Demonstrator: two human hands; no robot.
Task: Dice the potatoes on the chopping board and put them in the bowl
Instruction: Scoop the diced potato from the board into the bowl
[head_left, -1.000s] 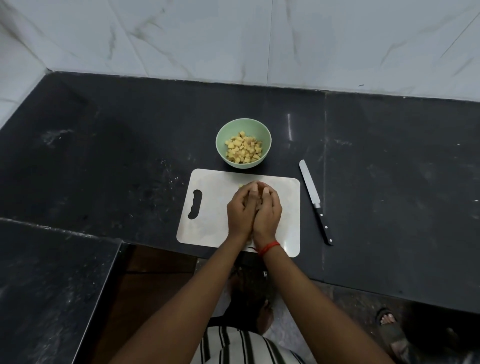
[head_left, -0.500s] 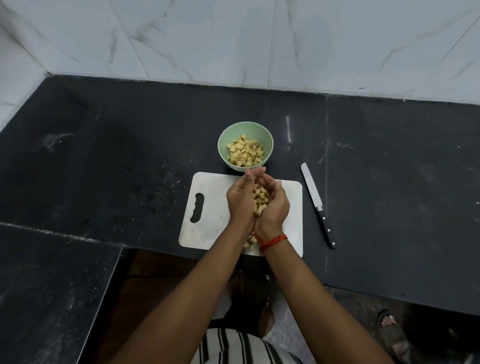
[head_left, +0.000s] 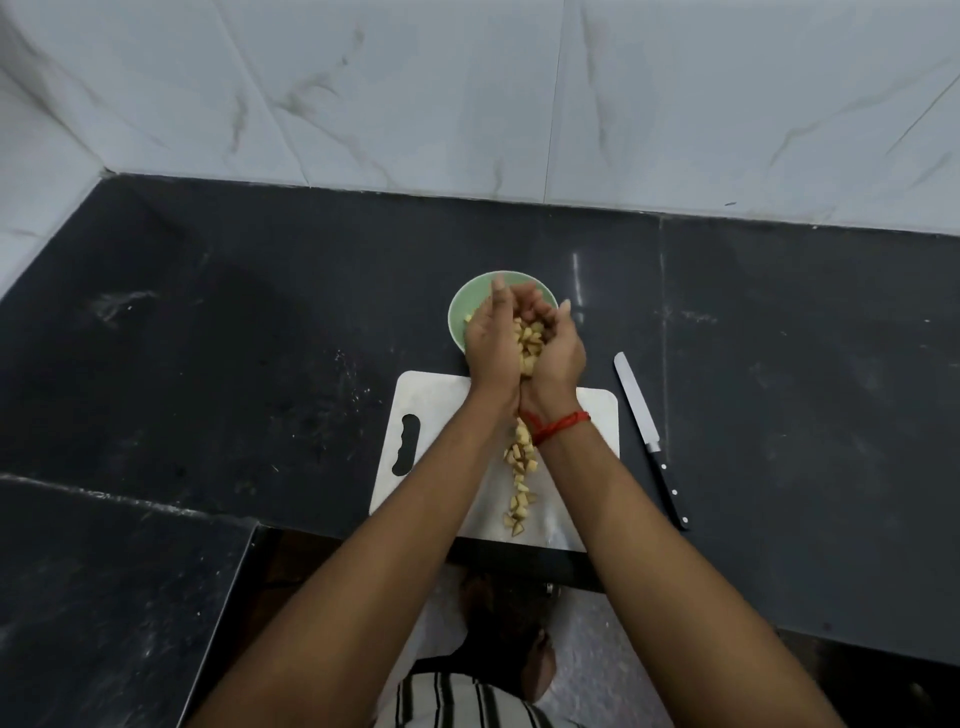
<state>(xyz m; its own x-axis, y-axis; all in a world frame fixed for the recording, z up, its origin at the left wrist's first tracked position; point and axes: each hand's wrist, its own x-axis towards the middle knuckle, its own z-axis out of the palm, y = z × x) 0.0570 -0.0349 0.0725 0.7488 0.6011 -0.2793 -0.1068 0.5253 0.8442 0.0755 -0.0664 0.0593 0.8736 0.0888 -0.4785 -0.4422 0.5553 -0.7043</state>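
My left hand (head_left: 491, 343) and my right hand (head_left: 558, 348) are pressed side by side into a cup that holds a heap of diced potato (head_left: 529, 340). The cupped hands hover over the pale green bowl (head_left: 457, 312), hiding most of it; one cube shows at its left inner wall. The white chopping board (head_left: 431, 410) lies just in front of the bowl. A trail of potato cubes (head_left: 519, 478) lies on the board between my forearms, running toward its near edge.
A black-handled knife (head_left: 649, 436) lies on the dark counter (head_left: 260, 338) right of the board, blade pointing away. A marble-tiled wall (head_left: 467, 104) stands behind. The counter's front edge is under the board's near side, and a lower counter section sits at the left.
My hands scooped the diced potato off the board, lifted it, and carried it forward over the bowl. Some cubes stayed behind on the board.
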